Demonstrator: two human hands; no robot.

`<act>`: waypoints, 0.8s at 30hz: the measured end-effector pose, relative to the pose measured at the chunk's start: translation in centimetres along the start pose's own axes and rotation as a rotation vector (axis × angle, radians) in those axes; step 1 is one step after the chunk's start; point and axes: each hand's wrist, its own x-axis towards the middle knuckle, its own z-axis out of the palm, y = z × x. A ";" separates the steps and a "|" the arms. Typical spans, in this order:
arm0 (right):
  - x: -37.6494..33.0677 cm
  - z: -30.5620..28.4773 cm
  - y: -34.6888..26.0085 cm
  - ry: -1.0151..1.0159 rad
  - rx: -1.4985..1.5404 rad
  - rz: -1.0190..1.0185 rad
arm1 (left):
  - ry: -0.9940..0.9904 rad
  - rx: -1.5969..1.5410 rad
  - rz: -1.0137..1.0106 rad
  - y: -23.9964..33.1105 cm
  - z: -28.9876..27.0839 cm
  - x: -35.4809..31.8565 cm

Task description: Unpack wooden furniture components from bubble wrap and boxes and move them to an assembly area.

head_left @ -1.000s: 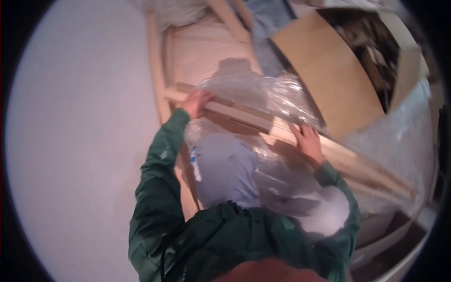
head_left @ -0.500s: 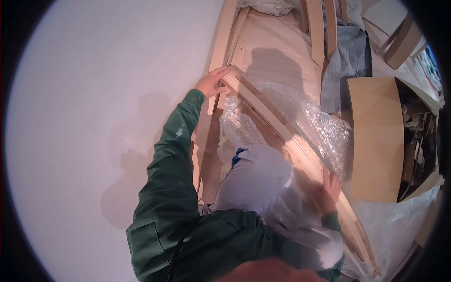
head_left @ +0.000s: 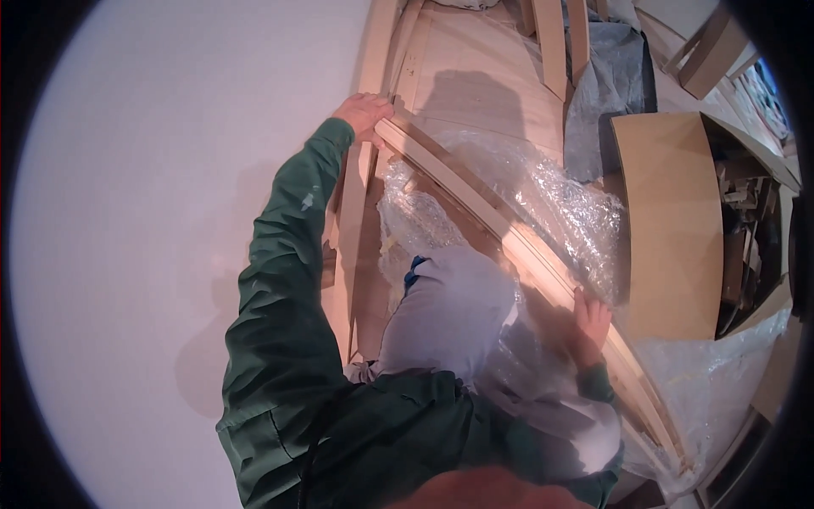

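Note:
A bundle of long, pale wooden strips [head_left: 530, 254] runs slantwise from the wall at upper left down to the lower right. My left hand [head_left: 365, 117] is closed around the upper end of the strips, right against the wall-side board [head_left: 349, 229]; its fingertips are partly hidden. Farther down the same strips, my right hand [head_left: 591, 327] rests with its fingers over the edge, the thumb out of sight. Between my arms shows my light grey clothed knee [head_left: 454, 305]. Crumpled bubble wrap [head_left: 415, 208] lies under and beside the strips.
A cardboard box [head_left: 674, 225] holding dark and wooden scraps stands open at the right. Grey sheeting [head_left: 604, 102] and upright wooden pieces [head_left: 549, 47] are beyond it. A white wall [head_left: 170, 170] fills the left. More clear plastic [head_left: 712, 382] lies below the box.
The view has shifted slightly, so the scene sits higher and farther left. My left hand has curled more over the upper end of the strips. The right hand stays on them.

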 end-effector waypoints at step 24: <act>2.5 -1.6 -1.9 -0.151 0.282 0.278 | -0.154 -0.186 0.119 1.0 0.9 0.3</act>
